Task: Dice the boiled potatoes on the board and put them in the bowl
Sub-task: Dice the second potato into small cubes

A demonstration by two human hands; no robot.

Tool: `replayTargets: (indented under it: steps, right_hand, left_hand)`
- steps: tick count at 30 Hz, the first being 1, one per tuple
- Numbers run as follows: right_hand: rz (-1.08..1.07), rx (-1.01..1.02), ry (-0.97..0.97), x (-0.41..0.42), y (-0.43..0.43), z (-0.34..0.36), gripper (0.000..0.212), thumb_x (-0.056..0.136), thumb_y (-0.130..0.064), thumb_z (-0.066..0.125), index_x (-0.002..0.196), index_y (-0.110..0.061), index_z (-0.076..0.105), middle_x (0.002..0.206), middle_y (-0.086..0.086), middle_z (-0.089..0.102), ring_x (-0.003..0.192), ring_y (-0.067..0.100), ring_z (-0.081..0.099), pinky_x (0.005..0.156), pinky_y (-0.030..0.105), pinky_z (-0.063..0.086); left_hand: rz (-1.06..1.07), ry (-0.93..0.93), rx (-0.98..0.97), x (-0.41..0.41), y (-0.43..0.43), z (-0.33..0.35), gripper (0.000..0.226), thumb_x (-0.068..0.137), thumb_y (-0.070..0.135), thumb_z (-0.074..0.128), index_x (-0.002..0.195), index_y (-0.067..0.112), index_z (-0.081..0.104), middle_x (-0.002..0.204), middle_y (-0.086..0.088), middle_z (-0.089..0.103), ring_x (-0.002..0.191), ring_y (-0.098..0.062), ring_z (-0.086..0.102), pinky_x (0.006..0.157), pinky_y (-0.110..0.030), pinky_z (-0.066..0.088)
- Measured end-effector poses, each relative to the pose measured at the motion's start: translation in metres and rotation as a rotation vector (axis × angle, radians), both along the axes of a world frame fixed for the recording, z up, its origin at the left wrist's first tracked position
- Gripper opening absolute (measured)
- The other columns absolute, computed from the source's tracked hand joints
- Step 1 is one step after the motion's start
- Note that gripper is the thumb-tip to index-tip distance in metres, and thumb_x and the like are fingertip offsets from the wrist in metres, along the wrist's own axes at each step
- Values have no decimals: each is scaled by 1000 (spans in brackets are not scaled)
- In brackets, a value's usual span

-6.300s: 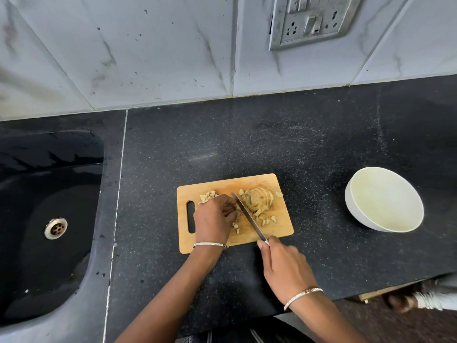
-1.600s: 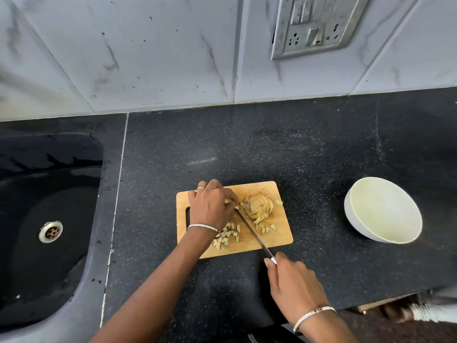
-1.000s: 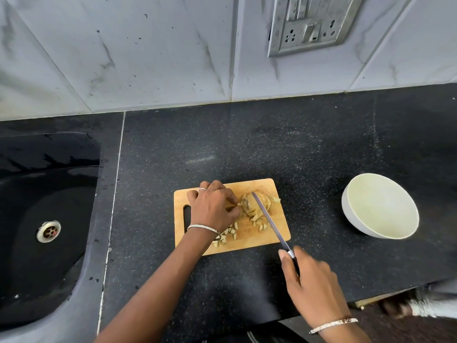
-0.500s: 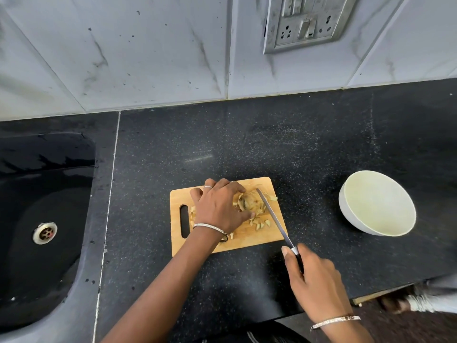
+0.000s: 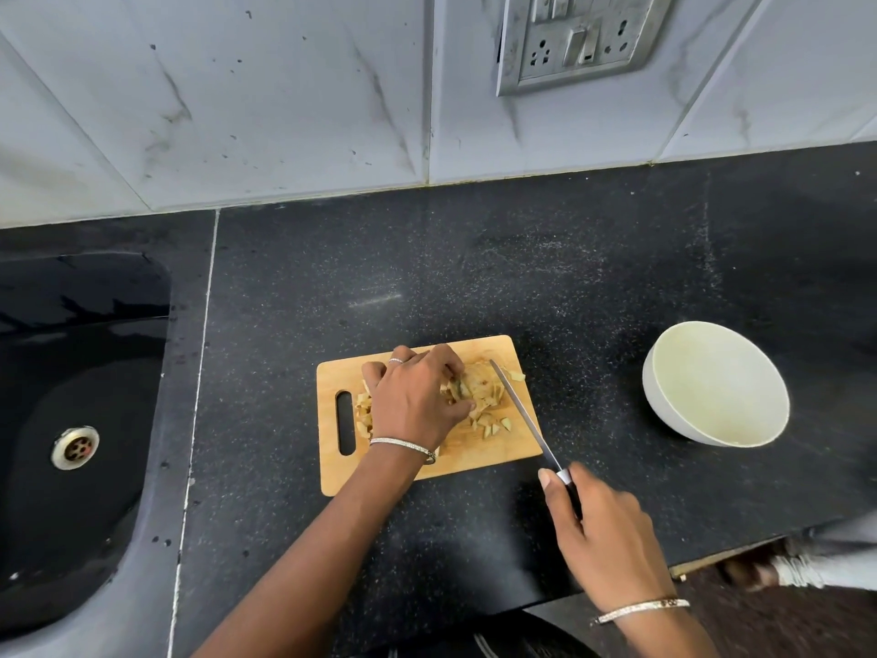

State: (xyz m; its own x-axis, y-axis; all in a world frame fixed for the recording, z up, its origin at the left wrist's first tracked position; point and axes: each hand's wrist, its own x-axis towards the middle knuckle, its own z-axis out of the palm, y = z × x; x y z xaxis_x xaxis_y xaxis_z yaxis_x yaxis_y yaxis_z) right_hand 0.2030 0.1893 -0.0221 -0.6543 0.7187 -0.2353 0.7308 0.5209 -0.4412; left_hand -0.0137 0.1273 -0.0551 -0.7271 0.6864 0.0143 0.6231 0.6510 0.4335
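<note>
At the far left, the dark sink is set into the surface. In the middle lies the wooden board. The left hand rests on it, fingers curled over the potato and holding it down on the far right part of the board. Small cut pieces lie on both sides of this hand.

Just right of the potato is the knife. Its long axis runs from far left to near right. I cannot tell if the tip touches the potato. The right hand is clamped around the handle, off the board on the near side. So the potato lies far and left of this hand, between blade and left fingers.

I judge the next cut needs the blade to move left. The white bowl stands well apart at the right, nearer to the right hand, and seems empty.
</note>
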Motion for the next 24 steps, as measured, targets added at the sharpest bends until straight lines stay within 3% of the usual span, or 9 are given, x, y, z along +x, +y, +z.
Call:
replayTargets:
  steps: [7,15,24]
  right_hand:
    - [10,-8,-15,3,1,-4,39,97,-55,32,70,-28,33,57,-5,51,59,19,54,57,39,42]
    - [62,5,-4,3,0,-10,41,96,-58,29,72,-26,33,57,-4,49,59,20,54,58,41,45]
    - [135,-2,0,-17,-11,-23,38,96,-60,23,78,-28,35,64,-4,53,66,24,59,60,41,46]
  left_hand:
    - [51,-83,34,1,-4,-2,37,66,51,73,97,39,57,89,21,64,98,-10,45,73,-35,19]
    - [72,-42,31,-2,-21,-4,32,67,51,70,95,40,60,86,21,65,101,-9,45,77,-36,24]
    - [69,-81,-2,-1,-31,-5,46,67,56,75,107,42,58,103,21,65,113,-11,43,78,-36,21]
